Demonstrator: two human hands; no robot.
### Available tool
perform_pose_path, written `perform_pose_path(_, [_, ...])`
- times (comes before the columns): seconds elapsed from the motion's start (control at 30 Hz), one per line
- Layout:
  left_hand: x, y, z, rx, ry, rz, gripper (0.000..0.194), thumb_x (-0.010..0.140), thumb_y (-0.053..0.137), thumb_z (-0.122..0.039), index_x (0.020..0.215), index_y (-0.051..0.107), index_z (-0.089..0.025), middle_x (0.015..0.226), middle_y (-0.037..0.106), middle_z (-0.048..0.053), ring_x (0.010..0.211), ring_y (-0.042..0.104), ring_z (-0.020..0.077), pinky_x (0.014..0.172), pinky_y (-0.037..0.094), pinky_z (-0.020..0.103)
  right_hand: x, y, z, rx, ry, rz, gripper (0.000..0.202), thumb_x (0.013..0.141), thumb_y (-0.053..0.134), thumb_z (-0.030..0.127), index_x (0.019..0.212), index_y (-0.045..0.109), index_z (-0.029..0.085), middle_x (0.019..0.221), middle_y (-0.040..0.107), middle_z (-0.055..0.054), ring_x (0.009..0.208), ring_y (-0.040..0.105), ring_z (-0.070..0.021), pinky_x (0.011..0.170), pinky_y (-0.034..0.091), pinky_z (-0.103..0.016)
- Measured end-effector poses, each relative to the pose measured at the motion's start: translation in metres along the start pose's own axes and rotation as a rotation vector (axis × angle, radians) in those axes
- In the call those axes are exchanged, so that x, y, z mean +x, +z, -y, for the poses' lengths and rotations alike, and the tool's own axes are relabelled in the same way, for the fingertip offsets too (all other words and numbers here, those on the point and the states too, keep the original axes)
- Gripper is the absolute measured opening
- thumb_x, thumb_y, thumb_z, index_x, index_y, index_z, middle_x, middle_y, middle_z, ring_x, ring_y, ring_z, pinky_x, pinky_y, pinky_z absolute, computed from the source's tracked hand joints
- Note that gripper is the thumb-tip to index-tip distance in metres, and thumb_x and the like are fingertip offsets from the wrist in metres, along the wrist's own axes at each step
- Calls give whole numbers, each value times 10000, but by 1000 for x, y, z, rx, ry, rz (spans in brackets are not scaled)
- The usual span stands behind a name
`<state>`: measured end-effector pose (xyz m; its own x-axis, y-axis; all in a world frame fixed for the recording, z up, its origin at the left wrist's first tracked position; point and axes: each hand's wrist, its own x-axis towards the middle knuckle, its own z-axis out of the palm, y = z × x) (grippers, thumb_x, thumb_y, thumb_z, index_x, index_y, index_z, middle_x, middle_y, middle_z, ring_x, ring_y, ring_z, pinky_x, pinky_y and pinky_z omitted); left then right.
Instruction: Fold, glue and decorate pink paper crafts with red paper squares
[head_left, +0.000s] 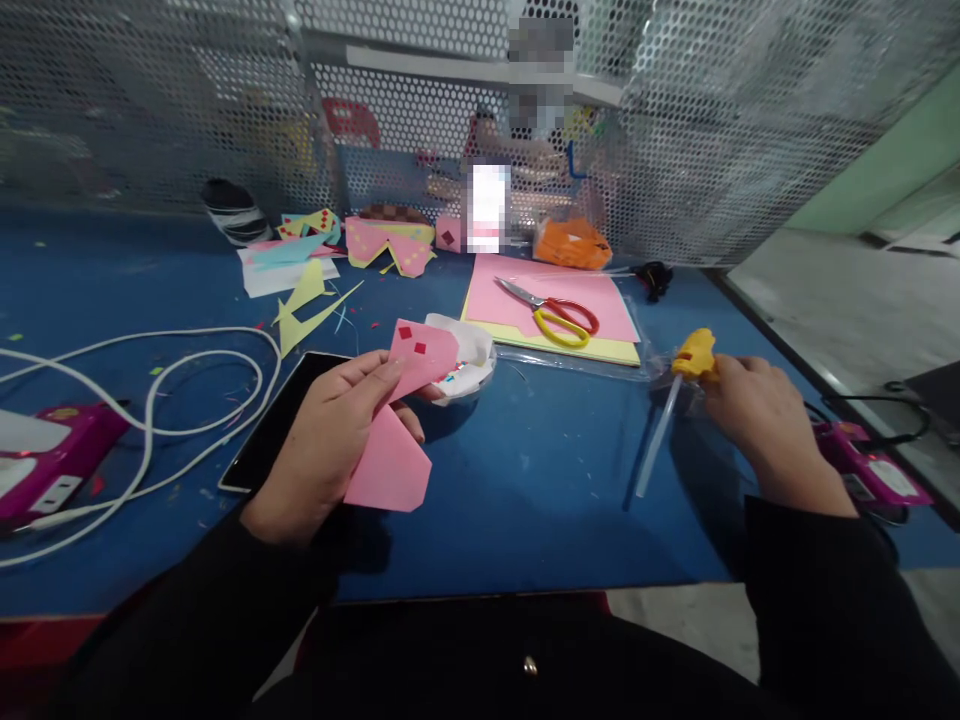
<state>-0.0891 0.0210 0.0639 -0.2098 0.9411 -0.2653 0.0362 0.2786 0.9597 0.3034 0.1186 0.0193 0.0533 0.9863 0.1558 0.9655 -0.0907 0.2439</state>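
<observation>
My left hand (330, 430) pinches a pink paper cutout (390, 465) with two red diamonds on its upper part. Just behind its fingertips sits a white paper holder (474, 360) with small coloured bits inside. At the right, my right hand (761, 405) is closed on a yellow glue gun (695, 353), and a clear glue stick (660, 435) sticks out of it toward me. Scissors (559, 312) with red and yellow handles rest on pink and yellow paper sheets (491, 290) beyond the hands.
A dark tablet (281, 410) lies under my left forearm. White cables (150, 420) loop beside a purple power strip (64, 460); another purple strip (874, 465) is at the right. Pink paper glasses (390, 243), yellow scraps (304, 310) and an orange packet (572, 243) stand near the perforated metal screen (405, 100).
</observation>
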Motion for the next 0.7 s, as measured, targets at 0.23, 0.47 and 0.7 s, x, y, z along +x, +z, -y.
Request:
perform_pose_path(0.23, [4, 1, 1, -63, 15, -87, 234, 893, 597, -406, 940, 694, -198, 513, 656, 10, 351, 537, 123, 337, 412, 180, -8, -12, 0, 6, -89, -43, 398, 969, 343, 283, 1123, 659, 94, 1081, 678, -311, 870, 627, -355, 717, 427, -420])
perform_pose_path(0.47, [6, 3, 3, -47, -35, -119, 223, 888, 608, -405, 967, 647, -200, 491, 653, 6, 346, 544, 128, 339, 395, 171, -38, -56, 24, 157, -152, -451, 400, 915, 547, 317, 1234, 670, 111, 1190, 704, -237, 1022, 681, -360, 767, 502, -427])
perform_pose_path(0.7, [6, 1, 5, -63, -44, -109, 212, 893, 592, -406, 908, 656, -204, 550, 686, 10, 362, 535, 113, 350, 395, 171, -15, -105, 116, 765, -650, -363, 191, 935, 570, 323, 981, 740, 249, 996, 774, -27, 903, 720, -205, 801, 528, -330])
